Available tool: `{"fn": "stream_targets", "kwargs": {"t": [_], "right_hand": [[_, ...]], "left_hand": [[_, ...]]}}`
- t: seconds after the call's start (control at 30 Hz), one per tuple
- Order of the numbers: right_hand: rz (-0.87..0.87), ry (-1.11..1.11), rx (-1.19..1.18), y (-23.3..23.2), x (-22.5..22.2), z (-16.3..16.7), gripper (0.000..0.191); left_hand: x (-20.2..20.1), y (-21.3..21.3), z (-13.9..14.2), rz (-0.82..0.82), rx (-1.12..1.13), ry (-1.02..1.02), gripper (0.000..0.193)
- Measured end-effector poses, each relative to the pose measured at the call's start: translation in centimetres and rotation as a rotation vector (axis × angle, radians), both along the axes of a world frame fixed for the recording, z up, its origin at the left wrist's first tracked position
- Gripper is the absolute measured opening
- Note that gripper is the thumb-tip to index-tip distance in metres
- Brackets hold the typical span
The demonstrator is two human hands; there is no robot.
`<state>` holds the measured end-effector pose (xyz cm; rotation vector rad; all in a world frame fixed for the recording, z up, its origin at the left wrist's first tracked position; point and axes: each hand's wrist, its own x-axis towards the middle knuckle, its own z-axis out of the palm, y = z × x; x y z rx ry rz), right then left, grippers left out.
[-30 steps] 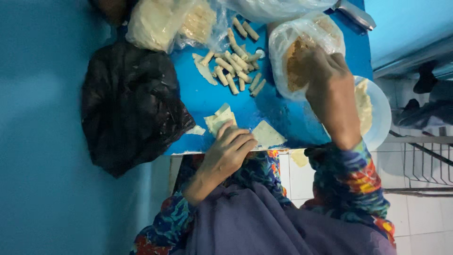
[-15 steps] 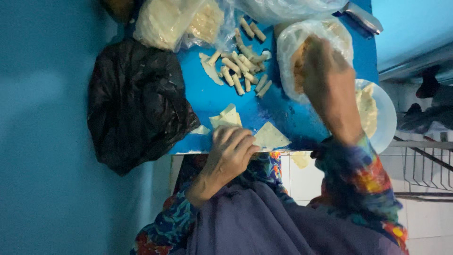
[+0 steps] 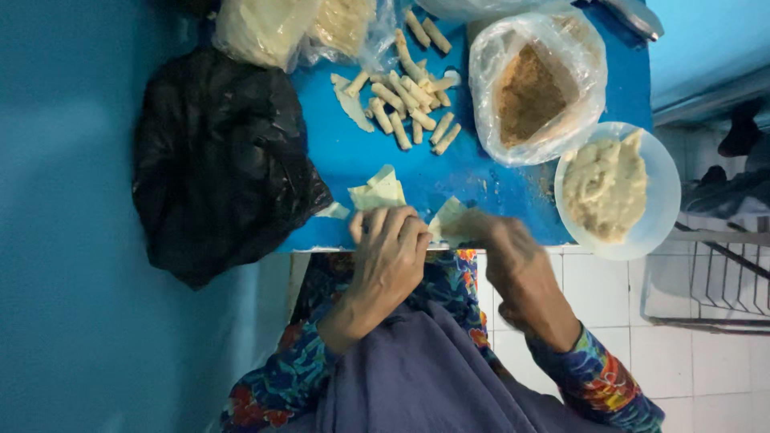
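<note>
Resting at the near edge of the blue desk (image 3: 481,172), both hands lie side by side, left hand (image 3: 391,256) flat on one pale wrapper (image 3: 378,192), right hand (image 3: 513,256) pinching another wrapper (image 3: 447,218).

I see a blue table (image 3: 353,160) against a teal wall (image 3: 72,240). Below it lies a white tiled floor (image 3: 609,305), and 1 metal rack (image 3: 714,273) stands at right in dim light.
</note>
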<state>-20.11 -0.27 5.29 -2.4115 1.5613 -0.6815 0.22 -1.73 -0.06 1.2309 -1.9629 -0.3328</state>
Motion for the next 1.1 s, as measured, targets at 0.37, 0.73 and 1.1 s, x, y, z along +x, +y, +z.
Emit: {"fn": "stream_targets", "kwargs": {"t": [0.37,0.73,1.1], "right_hand": [[-0.149,-0.085,0.157,-0.9,-1.1,-0.2,0.024],[-0.055,-0.122,0.351,-1.3,0.4,2.3,0.042],[0.234,0.086,0.049,-3.1,0.4,1.6,0.047]], "left_hand": [[-1.5,0.8,0.1,-0.163,0.003,0.058,0.019],[-0.5,-0.7,-1.6,-0.245,-0.101,-0.078,0.015],[-1.4,-2.8,-2.2,-0.215,-0.12,-0.137,0.017]]}}
